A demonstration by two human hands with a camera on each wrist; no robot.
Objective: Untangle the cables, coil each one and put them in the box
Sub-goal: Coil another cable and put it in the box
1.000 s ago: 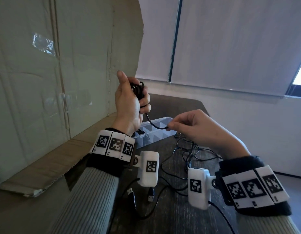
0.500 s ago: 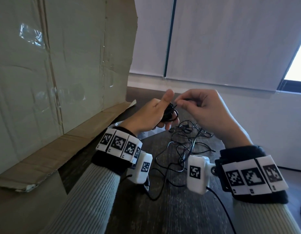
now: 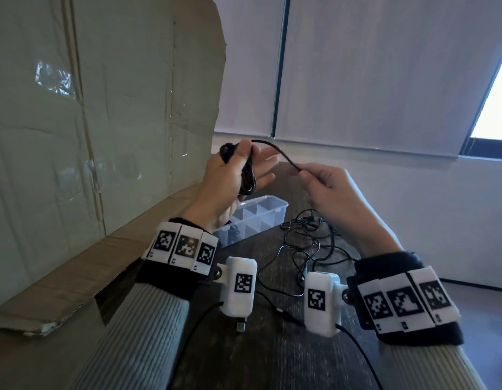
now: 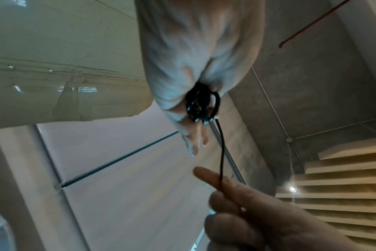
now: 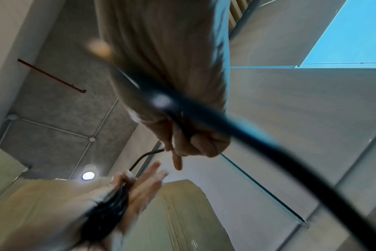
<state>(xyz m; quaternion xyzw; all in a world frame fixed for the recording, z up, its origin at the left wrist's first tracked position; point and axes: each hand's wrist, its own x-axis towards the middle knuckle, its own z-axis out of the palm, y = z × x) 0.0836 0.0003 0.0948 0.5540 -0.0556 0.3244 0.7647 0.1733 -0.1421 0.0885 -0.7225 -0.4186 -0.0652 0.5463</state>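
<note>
Below the raised hands, loose cables (image 3: 306,243) are lying tangled on the table (image 3: 272,356). The left hand (image 3: 230,175) is pinning a black cable coil (image 3: 248,175) under its thumb, fingers extended. The right hand (image 3: 326,184) is pinching that cable's free end. Beyond the left wrist, the clear compartment box (image 3: 261,215) is sitting open.

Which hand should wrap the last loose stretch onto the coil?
Probably the right hand: it pinches the cable by its free stretch, while the left hand is busy, its thumb pinning the coil.
</note>
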